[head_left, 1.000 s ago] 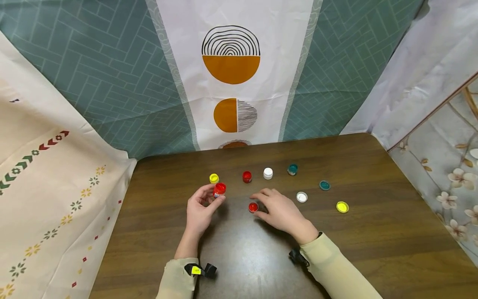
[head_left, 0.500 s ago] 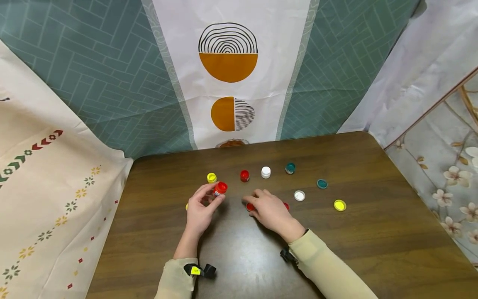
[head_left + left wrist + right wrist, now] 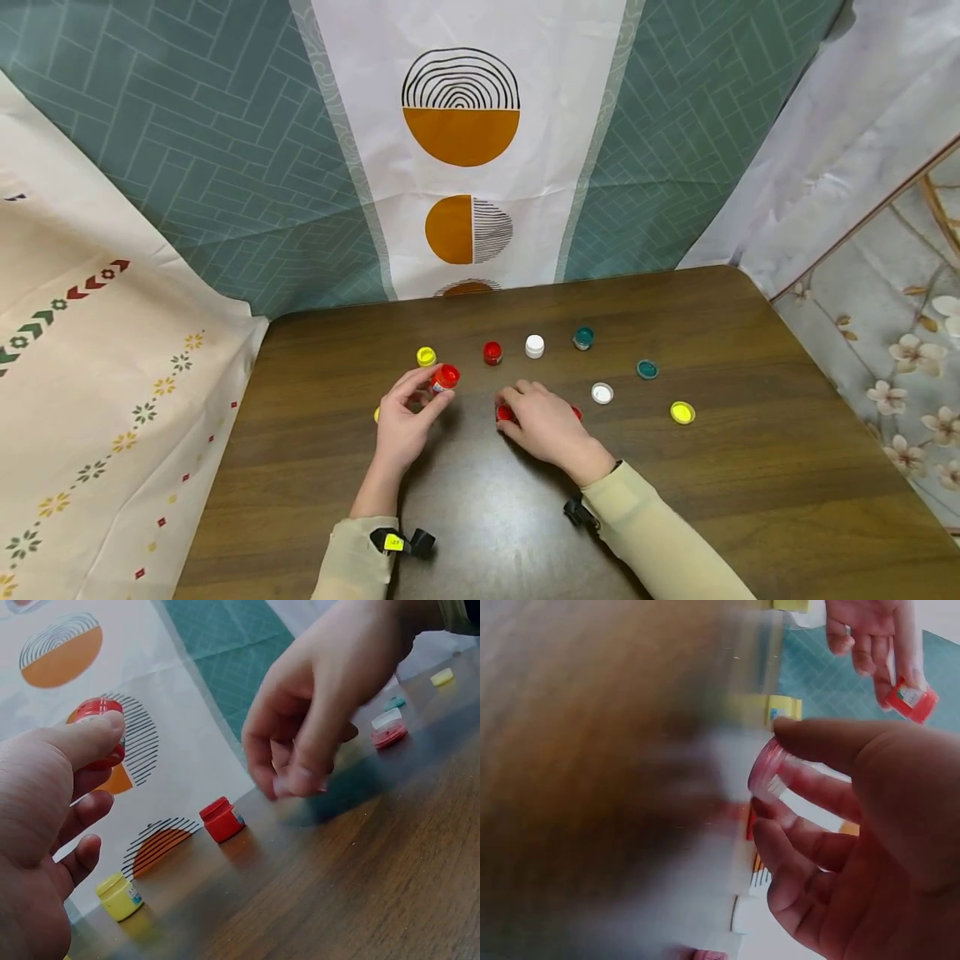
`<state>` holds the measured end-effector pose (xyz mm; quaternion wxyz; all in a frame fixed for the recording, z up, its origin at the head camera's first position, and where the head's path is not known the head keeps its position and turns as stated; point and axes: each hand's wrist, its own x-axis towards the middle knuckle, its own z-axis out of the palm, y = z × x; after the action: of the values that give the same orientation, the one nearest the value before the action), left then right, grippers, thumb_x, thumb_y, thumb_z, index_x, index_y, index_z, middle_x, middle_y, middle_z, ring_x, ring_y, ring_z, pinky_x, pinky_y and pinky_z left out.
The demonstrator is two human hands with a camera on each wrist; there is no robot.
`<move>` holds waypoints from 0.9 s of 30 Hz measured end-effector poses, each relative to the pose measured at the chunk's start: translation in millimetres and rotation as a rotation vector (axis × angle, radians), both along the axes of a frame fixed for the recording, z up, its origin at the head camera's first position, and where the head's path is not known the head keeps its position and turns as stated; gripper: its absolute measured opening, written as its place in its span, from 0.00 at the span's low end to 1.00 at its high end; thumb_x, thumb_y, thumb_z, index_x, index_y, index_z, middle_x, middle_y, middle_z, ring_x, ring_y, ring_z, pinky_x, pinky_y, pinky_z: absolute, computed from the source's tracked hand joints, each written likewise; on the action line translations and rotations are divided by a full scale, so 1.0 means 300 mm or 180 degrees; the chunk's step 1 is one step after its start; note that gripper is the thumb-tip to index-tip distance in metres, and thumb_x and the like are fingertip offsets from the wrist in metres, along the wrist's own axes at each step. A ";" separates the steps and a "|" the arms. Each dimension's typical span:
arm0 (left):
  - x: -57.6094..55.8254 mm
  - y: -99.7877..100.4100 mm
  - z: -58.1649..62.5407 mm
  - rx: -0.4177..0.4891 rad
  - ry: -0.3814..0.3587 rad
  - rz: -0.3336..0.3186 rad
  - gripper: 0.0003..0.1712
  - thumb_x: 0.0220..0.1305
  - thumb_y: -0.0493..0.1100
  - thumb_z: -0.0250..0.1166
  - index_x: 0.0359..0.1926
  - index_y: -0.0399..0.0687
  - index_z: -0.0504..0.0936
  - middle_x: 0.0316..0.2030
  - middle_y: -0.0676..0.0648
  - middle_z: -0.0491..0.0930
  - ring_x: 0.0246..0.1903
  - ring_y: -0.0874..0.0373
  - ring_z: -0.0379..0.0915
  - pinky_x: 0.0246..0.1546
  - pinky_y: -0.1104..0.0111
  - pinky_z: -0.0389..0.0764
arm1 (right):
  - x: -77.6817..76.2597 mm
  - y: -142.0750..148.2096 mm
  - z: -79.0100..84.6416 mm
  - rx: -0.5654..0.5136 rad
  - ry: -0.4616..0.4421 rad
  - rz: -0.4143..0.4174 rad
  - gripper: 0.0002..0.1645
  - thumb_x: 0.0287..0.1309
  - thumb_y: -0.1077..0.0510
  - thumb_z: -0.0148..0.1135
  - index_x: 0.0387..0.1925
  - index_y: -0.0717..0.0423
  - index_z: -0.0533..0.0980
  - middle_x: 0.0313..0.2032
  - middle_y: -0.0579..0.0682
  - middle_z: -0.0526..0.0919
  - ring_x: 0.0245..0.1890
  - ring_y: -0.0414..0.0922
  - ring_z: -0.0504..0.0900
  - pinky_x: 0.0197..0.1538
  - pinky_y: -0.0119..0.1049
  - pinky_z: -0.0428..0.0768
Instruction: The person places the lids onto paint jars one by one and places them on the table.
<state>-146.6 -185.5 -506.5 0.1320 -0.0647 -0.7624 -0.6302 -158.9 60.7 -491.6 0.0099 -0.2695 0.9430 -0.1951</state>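
My left hand (image 3: 403, 425) holds a small red paint jar (image 3: 446, 377) between thumb and fingers, raised above the table. The jar is open, its mouth tilted a little to the right. My right hand (image 3: 545, 423) pinches a red jar lid (image 3: 505, 413) low over the table; the right wrist view shows this clear-sided lid (image 3: 765, 769) on edge between thumb and fingertips. In the left wrist view, the held jar (image 3: 93, 708) is partly covered by the thumb. A second red lid (image 3: 577, 412) peeks out behind the right hand.
On the table (image 3: 300, 500), a yellow jar (image 3: 426, 357), red jar (image 3: 492, 353), white jar (image 3: 534, 346) and teal jar (image 3: 582, 337) stand in a back row. To the right lie a white lid (image 3: 602, 393), teal lid (image 3: 647, 369) and yellow lid (image 3: 682, 412).
My right hand has moved slightly left and closed its fingers on the red lid, uncovering the second red lid behind it. The left hand keeps the jar at nearly the same spot.
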 end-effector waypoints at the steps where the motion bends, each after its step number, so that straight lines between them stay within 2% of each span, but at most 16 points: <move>1: 0.001 0.002 0.000 -0.0004 -0.0005 -0.0009 0.24 0.63 0.38 0.80 0.60 0.49 0.89 0.55 0.50 0.85 0.40 0.52 0.78 0.39 0.72 0.78 | -0.003 0.001 0.004 -0.0121 -0.0100 -0.0056 0.15 0.69 0.50 0.73 0.49 0.52 0.81 0.39 0.46 0.80 0.40 0.46 0.80 0.45 0.43 0.82; 4: 0.005 0.007 0.003 -0.0001 -0.0025 -0.0036 0.24 0.63 0.37 0.80 0.60 0.47 0.89 0.51 0.48 0.86 0.40 0.52 0.78 0.39 0.71 0.78 | -0.013 0.006 0.023 -0.0697 -0.0389 -0.0211 0.13 0.74 0.50 0.67 0.53 0.52 0.81 0.37 0.42 0.80 0.38 0.42 0.79 0.45 0.42 0.80; 8: 0.010 0.018 0.006 0.0023 -0.0054 -0.0072 0.25 0.60 0.37 0.81 0.59 0.46 0.90 0.44 0.45 0.86 0.39 0.51 0.77 0.39 0.69 0.78 | -0.019 0.013 0.067 -0.1655 -0.0694 -0.0325 0.17 0.80 0.49 0.60 0.61 0.51 0.82 0.44 0.42 0.85 0.44 0.42 0.83 0.50 0.45 0.81; 12: 0.017 0.030 0.010 0.0010 -0.0080 -0.0098 0.22 0.60 0.37 0.82 0.56 0.46 0.91 0.38 0.45 0.85 0.38 0.51 0.77 0.39 0.65 0.78 | -0.015 0.019 0.111 -0.2505 -0.1019 -0.0328 0.16 0.74 0.50 0.69 0.56 0.52 0.83 0.46 0.46 0.87 0.49 0.47 0.83 0.49 0.43 0.81; 14: 0.020 0.035 0.012 -0.0003 -0.0082 -0.0138 0.21 0.60 0.36 0.82 0.55 0.47 0.91 0.37 0.46 0.85 0.38 0.52 0.77 0.39 0.65 0.77 | -0.012 0.019 0.122 -0.2787 -0.1147 -0.0279 0.17 0.70 0.53 0.72 0.55 0.53 0.82 0.48 0.48 0.87 0.51 0.48 0.82 0.48 0.40 0.80; 17: 0.025 0.046 0.017 -0.0027 -0.0058 -0.0248 0.22 0.60 0.35 0.81 0.55 0.47 0.91 0.40 0.47 0.86 0.38 0.52 0.77 0.39 0.67 0.78 | -0.006 0.018 0.130 -0.2872 -0.1162 -0.0117 0.22 0.70 0.57 0.72 0.63 0.53 0.80 0.55 0.50 0.86 0.55 0.48 0.81 0.49 0.39 0.79; 20: 0.029 0.055 0.019 -0.0026 -0.0036 -0.0364 0.22 0.60 0.34 0.81 0.56 0.46 0.90 0.44 0.46 0.87 0.38 0.53 0.77 0.39 0.69 0.77 | -0.002 0.014 0.129 -0.2723 -0.0998 0.0068 0.26 0.73 0.59 0.69 0.69 0.51 0.78 0.63 0.49 0.82 0.59 0.47 0.78 0.52 0.42 0.78; 23: 0.033 0.063 0.024 -0.0040 -0.0010 -0.0445 0.22 0.60 0.34 0.80 0.56 0.45 0.90 0.46 0.46 0.87 0.39 0.53 0.77 0.39 0.70 0.77 | 0.000 0.012 0.125 -0.2666 -0.0853 0.0152 0.23 0.73 0.59 0.68 0.66 0.49 0.81 0.64 0.47 0.80 0.58 0.46 0.77 0.51 0.45 0.78; 27: 0.036 0.068 0.032 -0.0074 0.0024 -0.0504 0.22 0.61 0.33 0.80 0.56 0.43 0.90 0.49 0.45 0.87 0.40 0.54 0.77 0.40 0.70 0.78 | -0.001 0.017 0.118 -0.2629 -0.0714 0.0163 0.22 0.70 0.60 0.72 0.63 0.51 0.82 0.59 0.45 0.81 0.52 0.46 0.77 0.46 0.42 0.77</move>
<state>-135.8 -165.2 -497.0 0.0838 -0.1288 -0.7617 -0.6295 -159.3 65.7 -456.0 0.0085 -0.2514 0.7717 -0.5841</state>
